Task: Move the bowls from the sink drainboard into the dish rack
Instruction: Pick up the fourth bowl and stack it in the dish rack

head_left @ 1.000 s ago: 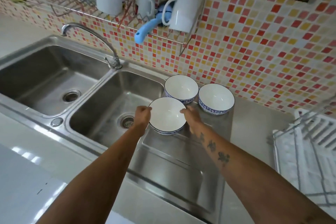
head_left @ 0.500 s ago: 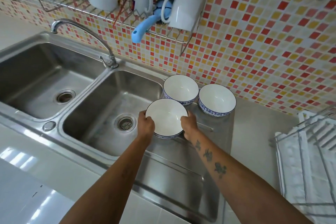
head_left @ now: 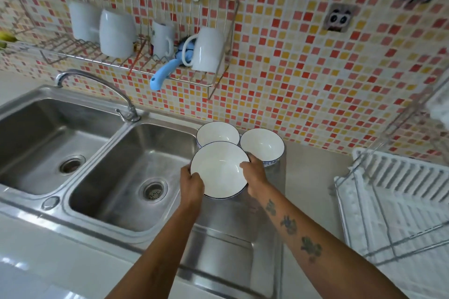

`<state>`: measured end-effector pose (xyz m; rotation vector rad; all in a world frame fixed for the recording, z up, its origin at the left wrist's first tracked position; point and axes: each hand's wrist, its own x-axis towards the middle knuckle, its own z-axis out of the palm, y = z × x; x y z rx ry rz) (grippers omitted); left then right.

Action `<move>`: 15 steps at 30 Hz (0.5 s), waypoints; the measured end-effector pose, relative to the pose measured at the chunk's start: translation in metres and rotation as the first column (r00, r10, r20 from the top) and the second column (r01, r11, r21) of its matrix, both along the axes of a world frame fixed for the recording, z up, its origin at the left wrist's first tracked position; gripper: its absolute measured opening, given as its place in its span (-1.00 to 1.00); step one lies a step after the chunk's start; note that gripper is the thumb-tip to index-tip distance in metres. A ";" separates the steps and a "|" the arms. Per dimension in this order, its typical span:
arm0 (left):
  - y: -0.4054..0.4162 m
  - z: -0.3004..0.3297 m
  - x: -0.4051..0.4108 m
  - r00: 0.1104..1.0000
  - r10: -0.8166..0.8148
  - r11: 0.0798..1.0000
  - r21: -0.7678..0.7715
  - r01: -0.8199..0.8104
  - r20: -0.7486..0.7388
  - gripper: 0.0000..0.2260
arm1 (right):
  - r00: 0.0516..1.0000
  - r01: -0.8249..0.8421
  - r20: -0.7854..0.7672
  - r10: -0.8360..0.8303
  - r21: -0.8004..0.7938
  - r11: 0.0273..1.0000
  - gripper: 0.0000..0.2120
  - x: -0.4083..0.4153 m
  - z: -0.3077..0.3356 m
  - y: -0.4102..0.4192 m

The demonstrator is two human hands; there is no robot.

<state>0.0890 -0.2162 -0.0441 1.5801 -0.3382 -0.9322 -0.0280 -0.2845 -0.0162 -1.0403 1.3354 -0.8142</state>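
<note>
Three white bowls with blue patterned rims are at the far end of the steel drainboard (head_left: 223,245). I hold the nearest bowl (head_left: 218,167) lifted off the drainboard, its mouth tilted toward me. My left hand (head_left: 192,183) grips its left rim and my right hand (head_left: 254,173) grips its right rim. Behind it the other two bowls stand upright side by side by the tiled wall: the left bowl (head_left: 217,131) and the right bowl (head_left: 263,144). The white dish rack (head_left: 398,204) with a wire frame stands on the counter to the right.
A double steel sink (head_left: 126,172) with a curved tap (head_left: 97,80) lies to the left. A wire wall shelf (head_left: 136,65) above holds white mugs and a blue-handled brush. Grey counter (head_left: 313,177) separates the drainboard from the rack.
Both hands closed on the nearest bowl's rim and raised it off the drainboard, tilting it toward me. My head has lifted, showing more wall.
</note>
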 end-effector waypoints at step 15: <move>0.045 0.298 -0.177 0.712 -0.678 0.605 -0.688 0.401 -0.181 -0.61 | 0.968 0.243 0.230 -0.102 -0.752 0.612 -0.68 -0.215 0.292 0.092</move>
